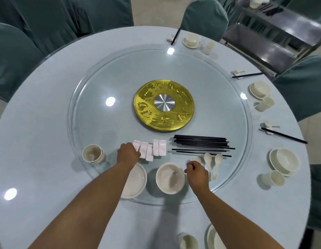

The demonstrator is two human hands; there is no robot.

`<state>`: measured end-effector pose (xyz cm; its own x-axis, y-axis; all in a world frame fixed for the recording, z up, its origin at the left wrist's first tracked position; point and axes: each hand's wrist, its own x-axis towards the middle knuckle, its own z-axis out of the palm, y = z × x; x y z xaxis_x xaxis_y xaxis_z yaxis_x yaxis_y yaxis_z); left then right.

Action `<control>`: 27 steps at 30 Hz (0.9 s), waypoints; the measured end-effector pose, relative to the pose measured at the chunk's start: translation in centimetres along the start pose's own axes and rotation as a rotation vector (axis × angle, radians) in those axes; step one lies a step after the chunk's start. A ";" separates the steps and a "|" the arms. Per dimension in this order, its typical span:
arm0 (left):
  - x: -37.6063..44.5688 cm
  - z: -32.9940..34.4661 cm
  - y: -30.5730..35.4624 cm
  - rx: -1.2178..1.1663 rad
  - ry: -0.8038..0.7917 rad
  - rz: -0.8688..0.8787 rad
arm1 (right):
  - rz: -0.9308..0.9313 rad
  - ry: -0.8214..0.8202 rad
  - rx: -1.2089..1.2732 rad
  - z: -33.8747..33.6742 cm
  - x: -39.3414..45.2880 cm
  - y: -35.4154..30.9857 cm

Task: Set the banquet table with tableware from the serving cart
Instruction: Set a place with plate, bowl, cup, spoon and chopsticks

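Low on the round surface point(39, 141), left of centre, stood a stack of small cups point(92, 154) on the glass turntable point(95, 108). Just right of it the left hand point(128, 153) lay curled over the end of a row of white chopstick rests point(150, 150), gripping one. Below sat a plate point(136, 182) and a bowl point(170, 177). The right hand point(196, 171) was curled at the spoons point(212, 163); whether it held one I couldn't tell. Above them lay black chopsticks point(201, 143). The serving cart point(274, 38) stood upper right.
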<state>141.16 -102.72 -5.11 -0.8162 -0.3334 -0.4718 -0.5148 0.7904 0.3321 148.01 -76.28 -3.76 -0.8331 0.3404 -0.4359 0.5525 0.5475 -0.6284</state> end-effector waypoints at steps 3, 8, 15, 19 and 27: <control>-0.7 -0.6 0.1 -0.031 0.017 -0.007 | -0.005 0.017 0.022 -0.4 -0.4 0.0; -3.6 -2.2 2.0 -0.156 -0.011 0.043 | -0.056 -0.002 0.065 -1.4 -1.6 -1.5; -11.4 -2.2 8.2 -0.823 -0.320 -0.086 | -0.240 -0.120 0.076 -3.5 -6.0 -2.7; -16.3 -1.2 10.8 -1.002 -0.528 -0.134 | -0.287 -0.076 0.067 -5.9 -8.5 -1.8; -22.8 1.6 13.7 -1.036 -0.716 -0.190 | -0.279 0.108 0.109 -10.6 -12.0 2.6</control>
<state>153.15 -83.51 8.88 -0.5503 0.2095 -0.8083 -0.8348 -0.1164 0.5381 159.20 -70.88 6.69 -0.9474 0.2708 -0.1704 0.2973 0.5480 -0.7819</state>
